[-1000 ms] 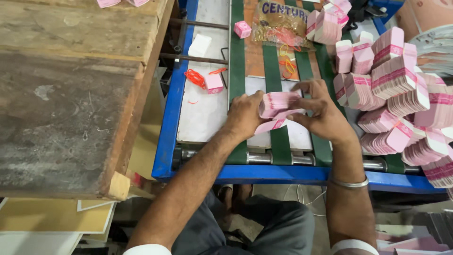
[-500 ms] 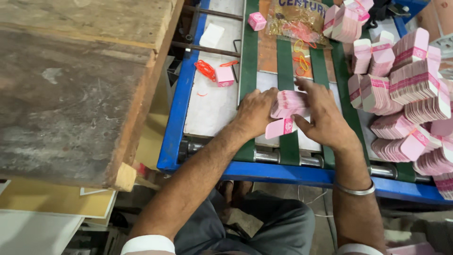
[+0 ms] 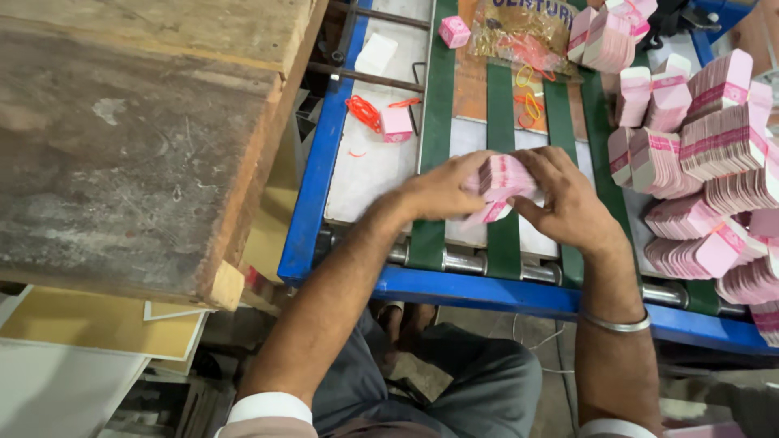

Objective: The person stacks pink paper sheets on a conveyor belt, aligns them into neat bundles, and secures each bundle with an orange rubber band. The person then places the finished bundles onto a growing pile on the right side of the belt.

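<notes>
Both my hands press together on a stack of pink and white paper cards (image 3: 501, 180) over the green belts (image 3: 502, 113) of a blue-framed conveyor table (image 3: 479, 290). My left hand (image 3: 438, 191) grips the stack's left side. My right hand (image 3: 568, 199) clamps its right side, a metal bangle on that wrist. One pink card (image 3: 489, 214) sticks out below the stack.
Many bundled pink card stacks (image 3: 706, 154) are piled at the right of the table. A clear bag of rubber bands (image 3: 526, 36) lies at the back, with loose orange bands (image 3: 363, 110) and a small pink block (image 3: 396, 123) to the left. A worn wooden bench (image 3: 130, 138) stands at left.
My hands have closed in tighter on the card stack, squaring it up. The camera view has shifted a little, so the table sits further right and lower in the frame.
</notes>
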